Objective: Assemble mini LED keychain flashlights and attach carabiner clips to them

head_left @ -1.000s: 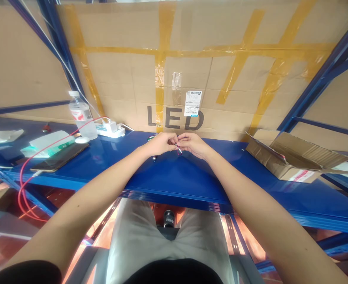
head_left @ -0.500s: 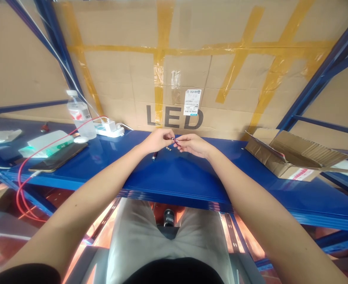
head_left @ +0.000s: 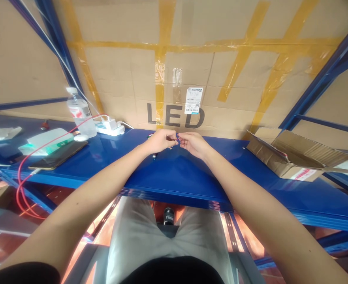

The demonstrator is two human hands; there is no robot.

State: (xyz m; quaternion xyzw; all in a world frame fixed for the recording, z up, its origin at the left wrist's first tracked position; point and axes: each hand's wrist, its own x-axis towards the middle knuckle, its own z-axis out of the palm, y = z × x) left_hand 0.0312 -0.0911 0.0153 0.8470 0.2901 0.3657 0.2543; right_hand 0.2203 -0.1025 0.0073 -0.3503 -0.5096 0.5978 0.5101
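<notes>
Over the blue shelf top, my left hand [head_left: 162, 141] and my right hand [head_left: 192, 143] nearly meet, each in a fingertip pinch. Between them is a thin, small red-and-blue piece [head_left: 177, 139], too small to name surely. Both sets of fingers are closed at it and hide most of it. Beneath my left hand lies a short dark cylindrical object [head_left: 155, 156] with a shiny end. A small metallic bit [head_left: 170, 148] shows just below the fingertips, partly covered. Behind my left wrist, a few thin coloured strands [head_left: 149, 135] peek out.
A water bottle [head_left: 81, 114] and a white power strip [head_left: 111, 128] stand at the back left. Nearer are a tissue pack [head_left: 47, 142], a phone [head_left: 59, 154] and a red cable [head_left: 20, 173]. An open cardboard box [head_left: 283, 157] sits right. Large cardboard [head_left: 117, 86] rises behind.
My fingertips have shifted slightly around the small piece, and my left hand now covers more of the metallic bits. The view has tilted a little; other things stay in place.
</notes>
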